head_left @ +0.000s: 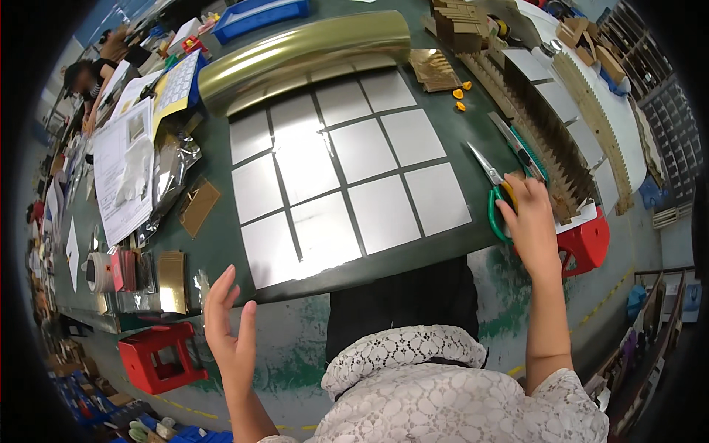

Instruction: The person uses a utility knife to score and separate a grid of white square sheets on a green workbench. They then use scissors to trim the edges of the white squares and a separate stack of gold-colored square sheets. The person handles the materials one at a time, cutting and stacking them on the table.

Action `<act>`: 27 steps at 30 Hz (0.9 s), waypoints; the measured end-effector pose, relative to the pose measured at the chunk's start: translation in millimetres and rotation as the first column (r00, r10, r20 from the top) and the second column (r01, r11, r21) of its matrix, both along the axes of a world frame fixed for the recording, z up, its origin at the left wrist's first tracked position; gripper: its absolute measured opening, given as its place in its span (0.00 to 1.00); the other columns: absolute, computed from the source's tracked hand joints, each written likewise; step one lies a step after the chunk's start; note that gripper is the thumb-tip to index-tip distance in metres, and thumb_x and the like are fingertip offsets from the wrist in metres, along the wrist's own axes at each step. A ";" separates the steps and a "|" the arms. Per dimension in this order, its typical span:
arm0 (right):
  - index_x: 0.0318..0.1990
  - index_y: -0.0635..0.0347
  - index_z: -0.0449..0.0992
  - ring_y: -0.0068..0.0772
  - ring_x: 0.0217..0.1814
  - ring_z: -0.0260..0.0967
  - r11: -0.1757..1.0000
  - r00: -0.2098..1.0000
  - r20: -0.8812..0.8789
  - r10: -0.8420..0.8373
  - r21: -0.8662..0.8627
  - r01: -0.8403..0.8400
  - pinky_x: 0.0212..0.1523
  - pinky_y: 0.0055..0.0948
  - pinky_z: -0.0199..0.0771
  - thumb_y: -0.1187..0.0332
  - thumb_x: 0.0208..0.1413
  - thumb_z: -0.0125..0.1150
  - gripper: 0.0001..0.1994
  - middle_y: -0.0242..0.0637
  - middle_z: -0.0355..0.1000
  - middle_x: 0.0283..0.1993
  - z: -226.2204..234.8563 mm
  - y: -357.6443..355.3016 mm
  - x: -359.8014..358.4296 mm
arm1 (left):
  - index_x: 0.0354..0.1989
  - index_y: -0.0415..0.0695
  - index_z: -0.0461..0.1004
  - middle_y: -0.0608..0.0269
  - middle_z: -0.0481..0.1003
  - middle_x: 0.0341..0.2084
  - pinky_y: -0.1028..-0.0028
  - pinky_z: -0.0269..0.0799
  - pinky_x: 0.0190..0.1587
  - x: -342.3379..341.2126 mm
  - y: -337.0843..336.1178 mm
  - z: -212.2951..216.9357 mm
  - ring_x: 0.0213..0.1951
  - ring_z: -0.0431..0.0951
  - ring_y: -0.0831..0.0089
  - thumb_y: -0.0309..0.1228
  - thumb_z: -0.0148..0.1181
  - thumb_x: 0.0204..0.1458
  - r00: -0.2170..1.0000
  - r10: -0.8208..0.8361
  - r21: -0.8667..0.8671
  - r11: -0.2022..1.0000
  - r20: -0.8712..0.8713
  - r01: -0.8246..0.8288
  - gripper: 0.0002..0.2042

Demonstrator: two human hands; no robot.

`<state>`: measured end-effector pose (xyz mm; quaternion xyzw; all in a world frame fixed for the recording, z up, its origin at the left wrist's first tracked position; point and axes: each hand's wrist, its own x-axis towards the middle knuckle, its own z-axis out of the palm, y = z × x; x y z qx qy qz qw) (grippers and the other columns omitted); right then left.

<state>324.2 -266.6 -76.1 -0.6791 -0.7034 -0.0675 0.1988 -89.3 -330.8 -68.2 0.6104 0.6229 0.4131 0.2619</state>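
Several square, silvery-white sheets (365, 151) lie in rows on the dark green table top (317, 284). Strong glare on them suggests a shiny surface or clear film on top, but I cannot tell which. At the right side of the table, my right hand (530, 218) has its fingers curled over the handles of a pair of scissors (496, 210) with green and yellow grips. The blades point away from me, to the far left. My left hand (233, 325) is raised near the table's front edge, fingers apart and holding nothing.
A large gold film roll (303, 63) lies across the back. A utility knife (519, 144) and toothed cardboard strips (543, 122) lie at right. Papers (124, 173) and a gold card stack (172, 282) are at left. Red stools (159, 358) stand below. A person works far left.
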 end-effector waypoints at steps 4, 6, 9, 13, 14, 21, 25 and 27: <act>0.39 0.62 0.72 0.42 0.43 0.65 0.941 0.931 0.137 0.337 -0.012 -0.339 0.48 0.39 0.64 0.74 0.44 0.60 0.12 0.40 0.67 0.38 23.1 4.9 -34.8 | 0.52 0.35 0.69 0.54 0.70 0.52 0.70 0.68 0.55 10.3 -1.5 -5.0 0.53 0.72 0.69 0.17 0.51 0.55 0.984 0.067 -0.067 0.996 0.165 -0.057 0.15; 0.38 0.61 0.72 0.39 0.45 0.65 0.808 0.789 0.177 0.588 -0.147 -0.570 0.49 0.39 0.64 0.72 0.44 0.59 0.11 0.37 0.67 0.38 22.7 -0.6 -45.6 | 0.49 0.34 0.71 0.55 0.75 0.41 0.73 0.70 0.50 31.1 4.1 -0.3 0.45 0.75 0.72 0.17 0.51 0.56 0.953 0.034 -0.132 0.991 0.300 0.007 0.12; 0.27 0.59 0.70 0.34 0.40 0.63 0.691 0.650 0.264 0.713 -0.103 -0.716 0.49 0.36 0.62 0.70 0.38 0.57 0.07 0.35 0.64 0.32 16.5 2.9 -71.2 | 0.48 0.33 0.71 0.55 0.78 0.34 0.74 0.73 0.45 48.8 5.7 -0.8 0.39 0.77 0.74 0.18 0.51 0.57 0.876 -0.026 -0.232 0.960 0.481 0.156 0.11; 0.24 0.58 0.70 0.33 0.38 0.61 0.646 0.549 0.382 0.743 -0.199 -0.737 0.49 0.34 0.62 0.69 0.39 0.57 0.04 0.34 0.62 0.28 14.2 12.6 -88.1 | 0.48 0.33 0.71 0.54 0.78 0.35 0.75 0.74 0.44 65.2 0.6 -11.9 0.39 0.78 0.73 0.20 0.51 0.59 0.746 -0.019 -0.361 0.867 0.666 0.344 0.10; 0.24 0.58 0.70 0.33 0.38 0.61 0.642 0.536 0.397 0.745 -0.208 -0.738 0.49 0.34 0.62 0.69 0.39 0.57 0.05 0.33 0.62 0.28 14.2 13.3 -90.5 | 0.48 0.33 0.72 0.54 0.78 0.36 0.75 0.74 0.44 69.4 -0.9 -15.6 0.39 0.78 0.72 0.20 0.51 0.59 0.713 -0.021 -0.369 0.845 0.701 0.388 0.10; 0.24 0.59 0.72 0.34 0.38 0.60 0.655 0.503 0.467 0.728 -0.255 -0.712 0.45 0.31 0.62 0.68 0.38 0.57 0.06 0.34 0.62 0.28 11.9 13.3 -100.2 | 0.54 0.35 0.68 0.50 0.75 0.45 0.71 0.73 0.49 87.9 3.0 -23.0 0.46 0.77 0.67 0.26 0.49 0.62 0.535 0.030 -0.406 0.687 0.844 0.602 0.14; 0.25 0.60 0.71 0.34 0.37 0.60 0.660 0.543 0.416 0.730 -0.221 -0.718 0.43 0.31 0.62 0.69 0.37 0.57 0.06 0.35 0.62 0.29 18.0 17.5 -99.4 | 0.60 0.36 0.61 0.43 0.66 0.57 0.65 0.67 0.59 93.8 10.2 -28.2 0.58 0.69 0.58 0.29 0.47 0.63 0.296 0.189 -0.348 0.623 0.936 0.701 0.19; 0.25 0.61 0.71 0.35 0.37 0.60 0.684 0.590 0.371 0.717 -0.207 -0.700 0.42 0.31 0.62 0.69 0.37 0.57 0.07 0.36 0.62 0.28 25.8 19.0 -96.9 | 0.61 0.35 0.59 0.39 0.61 0.60 0.62 0.63 0.62 98.3 15.8 -30.2 0.62 0.64 0.54 0.32 0.48 0.62 0.197 0.188 -0.272 0.709 0.962 0.650 0.21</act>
